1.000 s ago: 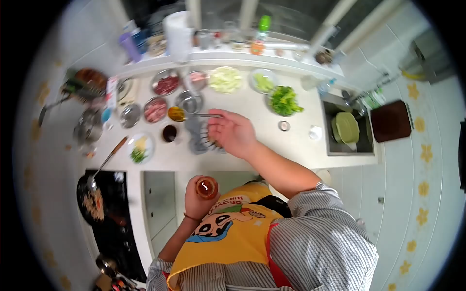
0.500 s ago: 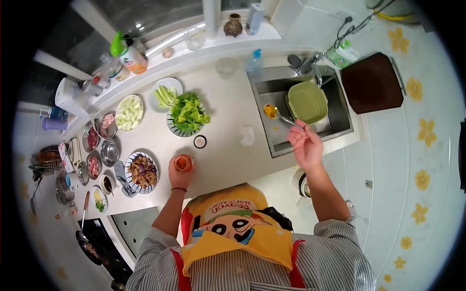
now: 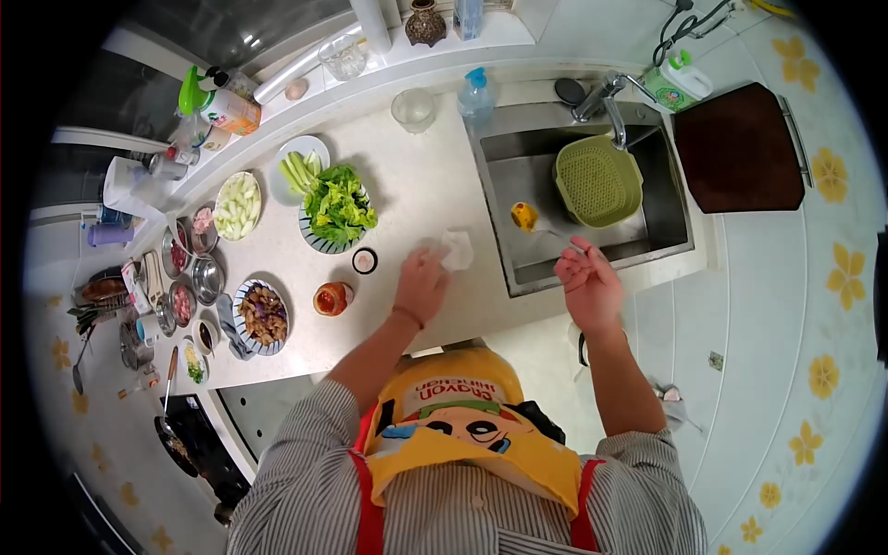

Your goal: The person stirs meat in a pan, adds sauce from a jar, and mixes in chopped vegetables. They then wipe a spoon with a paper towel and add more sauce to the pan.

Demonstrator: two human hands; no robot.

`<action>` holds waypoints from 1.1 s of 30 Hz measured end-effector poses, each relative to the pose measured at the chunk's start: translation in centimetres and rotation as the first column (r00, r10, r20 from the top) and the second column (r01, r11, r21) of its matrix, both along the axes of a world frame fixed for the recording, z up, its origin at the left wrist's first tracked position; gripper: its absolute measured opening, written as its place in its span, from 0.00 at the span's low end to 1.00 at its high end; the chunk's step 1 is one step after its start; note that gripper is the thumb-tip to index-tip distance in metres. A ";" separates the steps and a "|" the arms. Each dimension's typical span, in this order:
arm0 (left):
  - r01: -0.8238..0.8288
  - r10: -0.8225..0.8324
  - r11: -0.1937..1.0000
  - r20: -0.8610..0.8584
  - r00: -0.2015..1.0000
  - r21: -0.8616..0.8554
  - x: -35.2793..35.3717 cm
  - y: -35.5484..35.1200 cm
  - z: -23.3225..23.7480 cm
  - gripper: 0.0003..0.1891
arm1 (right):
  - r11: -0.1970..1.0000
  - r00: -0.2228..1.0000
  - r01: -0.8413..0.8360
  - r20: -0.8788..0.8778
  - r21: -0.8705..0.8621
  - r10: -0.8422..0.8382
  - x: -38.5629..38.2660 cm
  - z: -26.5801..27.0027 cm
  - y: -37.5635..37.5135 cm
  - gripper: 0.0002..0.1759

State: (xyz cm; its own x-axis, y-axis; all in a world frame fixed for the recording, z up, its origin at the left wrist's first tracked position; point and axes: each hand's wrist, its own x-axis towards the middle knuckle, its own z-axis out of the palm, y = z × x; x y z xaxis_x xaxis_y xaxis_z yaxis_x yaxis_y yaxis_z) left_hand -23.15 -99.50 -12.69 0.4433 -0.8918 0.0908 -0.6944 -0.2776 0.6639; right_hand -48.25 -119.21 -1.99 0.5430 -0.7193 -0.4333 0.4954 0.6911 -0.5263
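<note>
Over the sink (image 3: 518, 268), my right hand (image 3: 590, 289) pinches the handle end of a metal spoon (image 3: 524, 216); its bowl carries an orange-yellow smear. My left hand (image 3: 424, 282) is over the counter, slightly blurred, fingers stretched toward a crumpled white paper towel (image 3: 457, 251) and right at its edge. To the left of that hand stands an uncapped glass jar (image 3: 333, 298) of red sauce. Its round lid (image 3: 365, 261) lies just behind it on the counter.
A green strainer basket (image 3: 599, 182) sits in the sink under the faucet (image 3: 606, 102). Plates of lettuce (image 3: 338, 208), sliced vegetables (image 3: 238, 205) and browned chunks (image 3: 262, 317) stand left, with several small metal bowls (image 3: 208, 279). A glass bowl (image 3: 413, 109) is at the back.
My left hand has let go of the sauce jar and moved right to the paper towel. My right hand still holds the spoon over the sink. The view has shifted slightly.
</note>
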 end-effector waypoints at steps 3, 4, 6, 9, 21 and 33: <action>0.027 -0.024 0.992 -0.025 0.999 0.122 -0.2 -3.6 -2.1 0.29 | 0.999 0.999 -0.036 0.008 -0.022 0.036 0.2 -0.2 0.6 0.19; 0.024 -0.022 0.992 -0.020 1.000 0.122 -0.2 -3.9 -2.8 0.29 | 0.999 0.999 -0.038 0.013 -0.022 0.038 0.3 -0.5 0.9 0.19; -0.034 0.095 0.965 -0.225 0.970 0.260 -0.2 -4.3 -2.7 0.32 | 1.000 0.999 -0.026 -0.018 -0.002 0.026 0.5 -1.2 1.5 0.18; -0.105 0.241 0.964 -0.631 0.737 0.246 -1.2 -3.6 2.0 0.27 | 0.998 0.997 -0.061 -0.054 -0.009 0.061 1.1 -2.4 2.4 0.18; -0.574 -0.275 0.815 -0.825 -0.494 0.072 -0.1 -1.5 17.5 0.15 | 0.943 0.987 -0.130 -0.129 -0.307 0.094 9.2 4.7 8.3 0.22; -0.636 -0.005 0.757 -0.973 -0.232 0.148 1.0 -0.1 15.9 0.09 | 0.804 0.950 -0.304 -0.222 -0.510 0.218 10.7 4.9 13.1 0.24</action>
State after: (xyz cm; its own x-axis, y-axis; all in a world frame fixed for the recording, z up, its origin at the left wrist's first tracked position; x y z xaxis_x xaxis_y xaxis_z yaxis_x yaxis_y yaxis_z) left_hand -22.11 -99.64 3.23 0.5313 -0.6182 -0.5793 0.8263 0.2270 0.5155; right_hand -37.56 -106.10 2.90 0.7056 -0.6994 -0.1137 0.2251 0.3734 -0.9000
